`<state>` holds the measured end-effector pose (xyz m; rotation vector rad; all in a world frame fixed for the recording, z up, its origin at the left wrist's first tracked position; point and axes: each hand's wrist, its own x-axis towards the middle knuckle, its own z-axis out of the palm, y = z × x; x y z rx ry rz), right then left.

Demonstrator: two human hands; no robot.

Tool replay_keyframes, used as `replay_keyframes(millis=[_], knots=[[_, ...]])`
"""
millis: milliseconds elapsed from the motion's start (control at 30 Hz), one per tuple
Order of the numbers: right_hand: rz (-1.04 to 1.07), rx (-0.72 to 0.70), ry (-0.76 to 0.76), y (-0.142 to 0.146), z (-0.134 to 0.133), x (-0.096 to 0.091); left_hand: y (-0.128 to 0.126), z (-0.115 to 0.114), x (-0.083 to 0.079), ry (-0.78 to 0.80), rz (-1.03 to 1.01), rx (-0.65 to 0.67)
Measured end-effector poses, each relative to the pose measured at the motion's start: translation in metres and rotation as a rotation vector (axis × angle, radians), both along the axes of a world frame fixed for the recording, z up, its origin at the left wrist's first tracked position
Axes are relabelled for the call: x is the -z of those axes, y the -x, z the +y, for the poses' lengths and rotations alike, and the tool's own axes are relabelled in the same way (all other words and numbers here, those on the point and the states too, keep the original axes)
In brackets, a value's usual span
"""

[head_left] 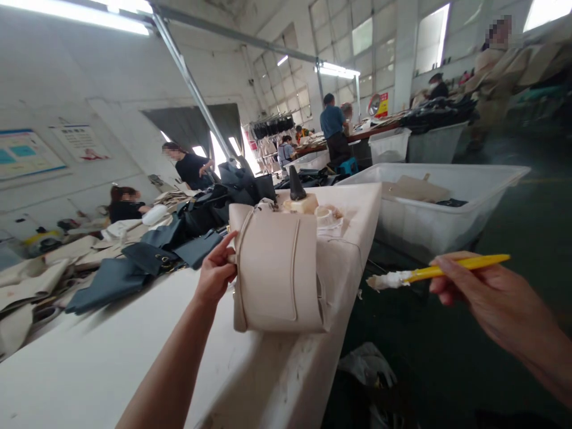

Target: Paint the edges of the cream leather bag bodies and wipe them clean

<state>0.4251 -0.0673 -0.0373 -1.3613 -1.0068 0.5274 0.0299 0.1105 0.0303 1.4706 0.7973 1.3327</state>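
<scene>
A cream leather bag piece, curved over like a half-made handbag, stands on the white worktable near its right edge. My left hand grips its left side, fingers curled on the edge. Off the table's right side, over the dark floor, my right hand pinches a yellow-handled brush. Its white, glue-laden bristle tip points left toward the bag, a short gap away.
Dark blue leather pieces and black bags lie behind on the table. A small glue pot and a black cone-shaped tool sit past the bag. A white plastic bin stands right. Several people work farther back.
</scene>
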Motion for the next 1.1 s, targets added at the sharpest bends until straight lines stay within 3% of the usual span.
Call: replay_keyframes(millis=[133,367,533,633,833,933,1100], knots=[[0.023,-0.086,0.017,0.014,0.008,-0.008,0.013,-0.024,0.022,0.061,-0.008,-0.051],[-0.052,-0.244,0.043,0.05,0.042,-0.027,0.016,-0.05,0.022,0.015,0.01,-0.068],[-0.056,-0.42,0.245,0.078,0.061,-0.037,0.005,-0.057,0.028,0.034,0.056,-0.043],[-0.095,-0.454,0.314,0.09,0.072,-0.037,0.001,-0.055,0.032,0.047,0.05,-0.036],[-0.13,-0.37,0.108,0.09,0.103,-0.02,0.003,-0.052,0.035,0.076,-0.007,-0.044],[-0.116,-0.354,0.114,0.086,0.103,-0.019,0.003,-0.051,0.037,0.088,-0.018,-0.064],[-0.085,-0.462,0.267,0.087,0.069,-0.029,0.002,-0.05,0.041,0.102,-0.022,-0.08]])
